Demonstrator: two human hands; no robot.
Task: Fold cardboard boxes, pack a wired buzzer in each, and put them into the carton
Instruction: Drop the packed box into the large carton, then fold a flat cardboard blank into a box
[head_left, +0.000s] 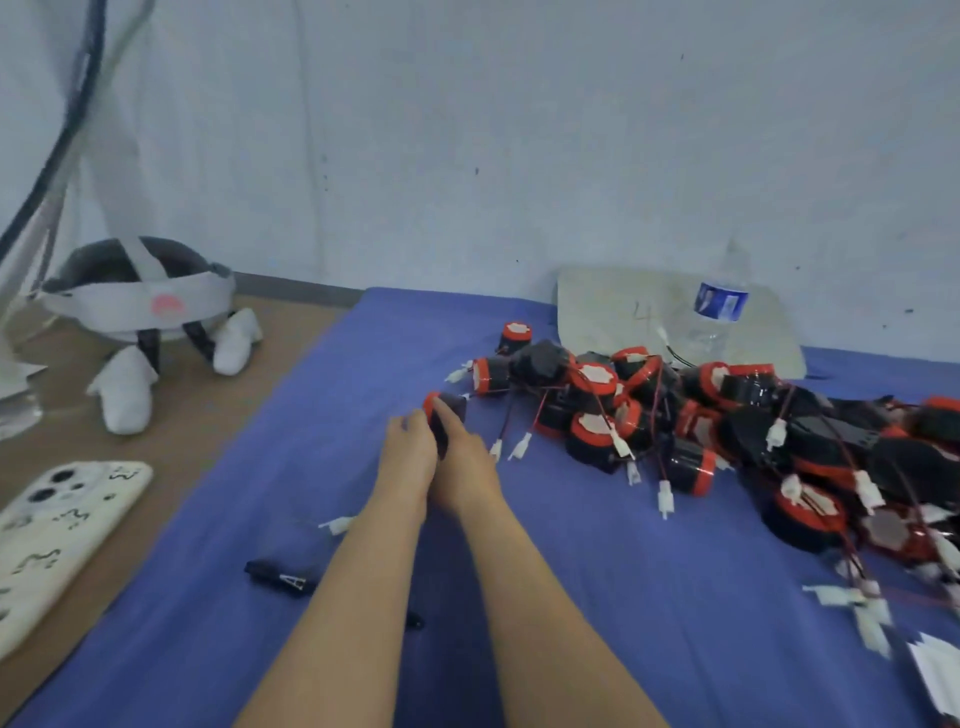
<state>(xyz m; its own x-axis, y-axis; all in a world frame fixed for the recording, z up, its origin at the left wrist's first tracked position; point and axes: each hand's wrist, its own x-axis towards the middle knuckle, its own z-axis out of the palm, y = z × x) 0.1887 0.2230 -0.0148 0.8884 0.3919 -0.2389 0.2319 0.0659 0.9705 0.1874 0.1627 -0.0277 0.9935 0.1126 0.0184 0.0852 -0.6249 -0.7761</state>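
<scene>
Both hands meet on one black-and-red buzzer (448, 410) — left hand (410, 449) w/ fingers curled at its left side, right hand (465, 460) w/ a finger laid over its top, so the buzzer is pinched between them, just left of the buzzer pile (675, 415). Pile lies on the blue cloth (571, 597), wires & white plugs trailing. Behind the pile — a water bottle (719, 306) and a white board (613, 306). Far left of the pile: a headset (140, 299) and a phone (57, 535).

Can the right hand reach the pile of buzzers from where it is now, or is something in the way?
Probably yes. The pile of buzzers lies just beside the right hand on the blue cloth, with only loose white plugs between. But that hand and the left hand hold one buzzer.
</scene>
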